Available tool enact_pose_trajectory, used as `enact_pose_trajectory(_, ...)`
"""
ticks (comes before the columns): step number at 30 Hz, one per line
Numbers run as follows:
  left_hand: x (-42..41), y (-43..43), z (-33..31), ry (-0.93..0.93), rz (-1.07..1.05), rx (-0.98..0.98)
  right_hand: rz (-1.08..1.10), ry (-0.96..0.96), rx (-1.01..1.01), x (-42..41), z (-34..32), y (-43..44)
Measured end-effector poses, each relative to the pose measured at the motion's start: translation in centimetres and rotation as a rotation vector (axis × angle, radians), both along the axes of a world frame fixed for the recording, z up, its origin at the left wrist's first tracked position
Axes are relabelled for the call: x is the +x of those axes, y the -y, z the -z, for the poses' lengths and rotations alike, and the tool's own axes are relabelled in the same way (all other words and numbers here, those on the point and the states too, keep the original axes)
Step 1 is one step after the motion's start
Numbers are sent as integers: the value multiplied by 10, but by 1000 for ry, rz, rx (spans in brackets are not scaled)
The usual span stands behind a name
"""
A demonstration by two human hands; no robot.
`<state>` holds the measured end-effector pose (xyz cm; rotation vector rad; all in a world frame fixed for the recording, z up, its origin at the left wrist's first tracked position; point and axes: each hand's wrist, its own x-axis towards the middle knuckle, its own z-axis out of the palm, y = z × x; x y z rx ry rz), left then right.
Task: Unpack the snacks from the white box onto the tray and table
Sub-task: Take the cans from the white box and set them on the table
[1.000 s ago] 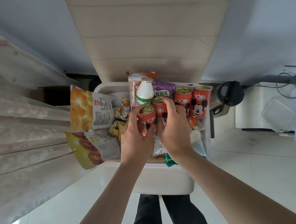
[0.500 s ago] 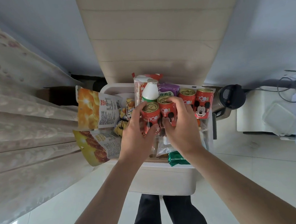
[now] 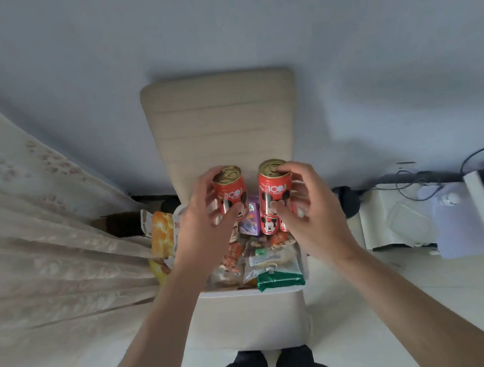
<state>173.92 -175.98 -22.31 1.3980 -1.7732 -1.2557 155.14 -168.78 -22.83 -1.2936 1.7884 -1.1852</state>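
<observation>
Your left hand (image 3: pixel 205 217) grips one red Mickey can (image 3: pixel 231 190), your right hand (image 3: pixel 307 215) a second red can (image 3: pixel 274 186), both above the snack-filled white box (image 3: pixel 249 317); carry them upright and apart to the tray.

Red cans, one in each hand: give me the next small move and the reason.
The left hand grips the left can, the right hand the right can, both held above the white box, so the grasp looks done. Probably next: carry both clear of the box and turn toward the tray or table, neither in view.
</observation>
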Motion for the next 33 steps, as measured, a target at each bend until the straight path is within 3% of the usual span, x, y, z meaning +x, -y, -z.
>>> enact_pose_trajectory(8,-52,-27,-124,-254,315,-119,266,97,-167,-36,-143,-69)
enact_pose_trajectory(14,-72,-58,-191,-387,594,-179,539,104,-323,-32,-207,-159)
enact_pose_trajectory(22,-110,-153,-248,-468,953,-143,881,-63,-386,4,-244,-300)
enact_pose_trajectory(33,-161,-376,-276,-452,1506,-185,1387,-219,-415,60,-256,-533)
